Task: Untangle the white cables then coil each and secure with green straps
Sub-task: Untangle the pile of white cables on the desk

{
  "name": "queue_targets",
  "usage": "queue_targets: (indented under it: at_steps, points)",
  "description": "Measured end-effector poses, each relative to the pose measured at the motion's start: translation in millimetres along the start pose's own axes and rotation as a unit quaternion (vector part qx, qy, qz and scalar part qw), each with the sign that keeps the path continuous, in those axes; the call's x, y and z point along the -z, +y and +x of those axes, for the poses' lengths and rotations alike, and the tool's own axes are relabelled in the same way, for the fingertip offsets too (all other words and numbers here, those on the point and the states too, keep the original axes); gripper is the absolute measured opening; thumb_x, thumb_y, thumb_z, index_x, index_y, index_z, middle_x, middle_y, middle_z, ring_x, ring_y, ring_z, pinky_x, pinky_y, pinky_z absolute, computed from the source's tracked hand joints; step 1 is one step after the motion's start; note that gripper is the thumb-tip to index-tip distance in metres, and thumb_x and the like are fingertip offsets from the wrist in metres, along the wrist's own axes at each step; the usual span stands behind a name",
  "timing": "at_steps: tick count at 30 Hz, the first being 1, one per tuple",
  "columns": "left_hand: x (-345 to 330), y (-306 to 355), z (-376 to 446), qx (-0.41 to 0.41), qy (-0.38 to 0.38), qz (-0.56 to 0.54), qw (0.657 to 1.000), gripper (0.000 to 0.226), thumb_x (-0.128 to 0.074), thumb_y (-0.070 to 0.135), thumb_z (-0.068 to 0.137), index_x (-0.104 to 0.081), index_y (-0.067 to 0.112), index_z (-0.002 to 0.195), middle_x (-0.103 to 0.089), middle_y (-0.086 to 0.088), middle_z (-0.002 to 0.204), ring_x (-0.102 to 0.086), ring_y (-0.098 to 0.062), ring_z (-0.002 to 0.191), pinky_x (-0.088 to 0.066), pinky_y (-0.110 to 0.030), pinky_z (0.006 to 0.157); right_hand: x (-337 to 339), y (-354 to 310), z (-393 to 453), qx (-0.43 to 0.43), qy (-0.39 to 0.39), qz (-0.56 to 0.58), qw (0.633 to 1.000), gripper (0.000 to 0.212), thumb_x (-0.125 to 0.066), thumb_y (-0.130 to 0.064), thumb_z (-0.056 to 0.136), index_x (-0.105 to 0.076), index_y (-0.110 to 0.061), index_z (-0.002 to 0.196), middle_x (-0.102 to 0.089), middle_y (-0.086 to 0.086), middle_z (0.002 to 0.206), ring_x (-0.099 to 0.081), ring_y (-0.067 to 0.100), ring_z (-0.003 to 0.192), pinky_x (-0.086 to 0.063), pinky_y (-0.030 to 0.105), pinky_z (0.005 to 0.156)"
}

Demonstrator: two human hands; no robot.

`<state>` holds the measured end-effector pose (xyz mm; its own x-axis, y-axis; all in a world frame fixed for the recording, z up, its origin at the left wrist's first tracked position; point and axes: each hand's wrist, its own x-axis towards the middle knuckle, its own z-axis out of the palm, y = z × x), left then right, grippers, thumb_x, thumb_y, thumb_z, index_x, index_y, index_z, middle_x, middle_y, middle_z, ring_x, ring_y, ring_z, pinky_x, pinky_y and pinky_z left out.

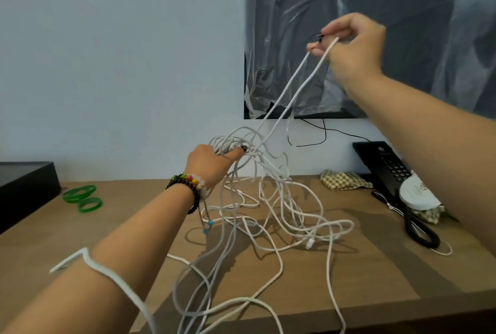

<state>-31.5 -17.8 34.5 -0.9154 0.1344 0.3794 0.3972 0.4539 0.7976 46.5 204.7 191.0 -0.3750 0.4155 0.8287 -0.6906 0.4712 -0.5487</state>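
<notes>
A tangle of white cables (281,199) hangs above and spills over the wooden desk (134,226). My left hand (214,163) grips a knot of loops, lifted above the desk near the wall. My right hand (351,46) is raised high in front of the plastic-covered screen and pinches a doubled strand that runs taut down to the knot. One strand lies across my left forearm. A white plug (308,244) rests on the desk among the loops. Two green straps (83,196) lie as rings at the desk's left.
A black box (24,186) stands at the far left. A black telephone (386,164) with its coiled cord, a round white lid (416,194) and a checked cloth (343,179) sit at the right. A thin black wire (322,135) hangs from the plastic-wrapped screen (375,25) on the wall.
</notes>
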Motion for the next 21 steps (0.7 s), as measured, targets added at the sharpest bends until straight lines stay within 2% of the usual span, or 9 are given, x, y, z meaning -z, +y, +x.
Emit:
queue_targets:
  at_steps: [5, 7, 9, 11, 13, 15, 17, 19, 21]
  points:
    - [7, -14, -1, -0.014, 0.02, -0.021, 0.999, 0.053, -0.068, 0.052, 0.083, -0.048, 0.011, 0.056, -0.047, 0.003, 0.047, -0.043, -0.019, 0.051, -0.034, -0.026, 0.051, 18, 24, -3, 0.11, 0.025, -0.165, 0.98, 0.026, -0.06, 0.003, 0.078, -0.06, -0.022, 0.072, -0.055, 0.002, 0.082, -0.066, -0.001, 0.066, -0.052, 0.012, 0.063]
    - [10, -18, -3, -0.02, 0.028, -0.018, 0.999, 0.051, -0.069, 0.047, 0.085, -0.046, 0.016, 0.051, -0.041, 0.009, 0.039, -0.04, -0.014, 0.047, -0.031, -0.024, 0.047, 25, 36, -13, 0.06, -0.03, -0.274, 0.959, 0.013, -0.062, 0.003, 0.081, -0.066, -0.009, 0.081, -0.055, -0.003, 0.074, -0.057, -0.014, 0.057, -0.043, 0.003, 0.057]
    - [13, -23, -5, -0.033, 0.024, -0.016, 0.999, 0.045, -0.07, 0.044, 0.085, -0.05, 0.018, 0.054, -0.044, 0.007, 0.045, -0.042, -0.01, 0.047, -0.032, -0.022, 0.045, 32, 44, -23, -0.037, -0.143, -0.359, 0.922, 0.009, -0.065, 0.004, 0.081, -0.068, -0.003, 0.084, -0.061, 0.001, 0.071, -0.06, -0.008, 0.055, -0.052, 0.011, 0.062]
    - [16, -29, -7, -0.058, 0.006, -0.016, 0.998, 0.04, -0.073, 0.04, 0.084, -0.054, 0.018, 0.056, -0.047, 0.006, 0.048, -0.043, -0.005, 0.044, -0.032, -0.017, 0.043, 41, 46, -28, -0.142, -0.324, -0.453, 0.819, 0.016, -0.066, 0.005, 0.078, -0.07, -0.01, 0.084, -0.07, 0.009, 0.085, -0.069, 0.012, 0.076, -0.058, 0.03, 0.078]
    - [18, -34, -8, -0.092, -0.015, -0.009, 0.996, 0.039, -0.075, 0.038, 0.082, -0.057, 0.017, 0.055, -0.049, 0.006, 0.049, -0.043, -0.002, 0.044, -0.033, -0.016, 0.044, 43, 39, -35, -0.224, -0.473, -0.52, 0.675, 0.027, -0.059, 0.004, 0.083, -0.071, -0.015, 0.098, -0.07, 0.012, 0.105, -0.067, 0.02, 0.091, -0.057, 0.032, 0.08]
    - [18, -35, -10, -0.138, -0.041, -0.011, 0.99, 0.036, -0.077, 0.034, 0.081, -0.06, 0.014, 0.057, -0.053, 0.004, 0.051, -0.045, -0.003, 0.049, -0.035, -0.021, 0.05, 36, 37, -39, -0.188, -0.526, -0.556, 0.616, 0.042, -0.047, 0.005, 0.088, -0.068, -0.018, 0.116, -0.066, 0.008, 0.119, -0.062, 0.023, 0.106, -0.052, 0.033, 0.091]
    - [16, -33, -11, -0.182, -0.058, 0.01, 0.982, 0.038, -0.077, 0.034, 0.081, -0.061, 0.007, 0.06, -0.057, -0.007, 0.057, -0.048, -0.013, 0.054, -0.037, -0.028, 0.052, 22, 36, -41, -0.102, -0.47, -0.531, 0.698, 0.05, -0.039, 0.009, 0.087, -0.065, -0.015, 0.122, -0.066, 0.004, 0.12, -0.058, 0.021, 0.115, -0.046, 0.031, 0.1]
    - [12, -29, -13, -0.224, -0.061, 0.061, 0.971, 0.05, -0.071, 0.048, 0.078, -0.059, 0.001, 0.063, -0.059, -0.015, 0.06, -0.051, -0.027, 0.056, -0.039, -0.038, 0.054, 4, 37, -46, -0.129, -0.42, -0.403, 0.803, 0.051, -0.036, 0.011, 0.086, -0.066, -0.014, 0.118, -0.07, 0.002, 0.111, -0.062, 0.014, 0.109, -0.047, 0.024, 0.093]
    - [9, -25, -16, -0.263, -0.052, 0.102, 0.958, 0.06, -0.059, 0.062, 0.074, -0.058, 0.003, 0.064, -0.059, -0.013, 0.058, -0.055, -0.028, 0.057, -0.041, -0.043, 0.055, -13, 42, -64, -0.185, -0.464, -0.293, 0.815, 0.046, -0.04, 0.009, 0.089, -0.066, -0.017, 0.115, -0.072, -0.002, 0.104, -0.064, 0.008, 0.104, -0.048, 0.021, 0.087]
